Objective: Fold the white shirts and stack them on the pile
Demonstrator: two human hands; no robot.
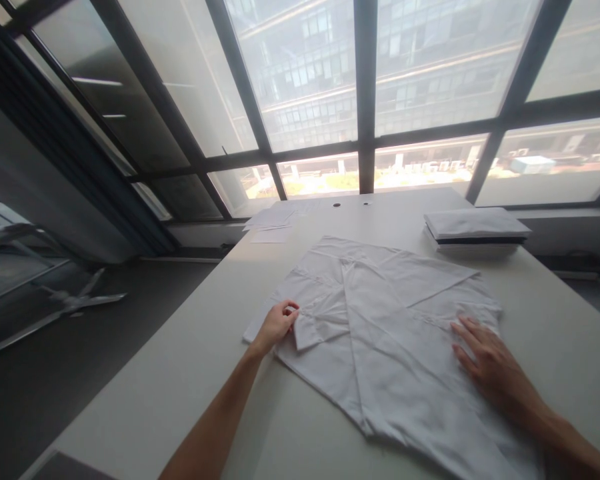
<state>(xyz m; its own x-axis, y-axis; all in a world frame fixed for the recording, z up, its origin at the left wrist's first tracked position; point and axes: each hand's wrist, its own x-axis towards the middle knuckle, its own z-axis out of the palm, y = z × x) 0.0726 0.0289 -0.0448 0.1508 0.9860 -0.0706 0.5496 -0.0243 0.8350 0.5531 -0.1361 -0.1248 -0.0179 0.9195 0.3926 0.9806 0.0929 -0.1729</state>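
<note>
A white garment (380, 333), which looks like a shirt, lies spread and wrinkled across the white table. At its left side my left hand (276, 325) is closed in a pinch on an edge of the fabric, by a folded-over part that ends in a squared corner. My right hand (487, 360) rests palm down on the right side of the garment, fingers stretched out and slightly apart. Creases run along the middle of the cloth. The garment's near end reaches toward the bottom of the view, partly covered by my right forearm.
A stack of folded cloth (475, 230), white with a dark layer, sits at the table's back right. Loose white papers (273, 220) lie at the back left. The white table (180, 373) reaches to tall windows. A metal-legged chair or frame (73, 300) stands on the left floor.
</note>
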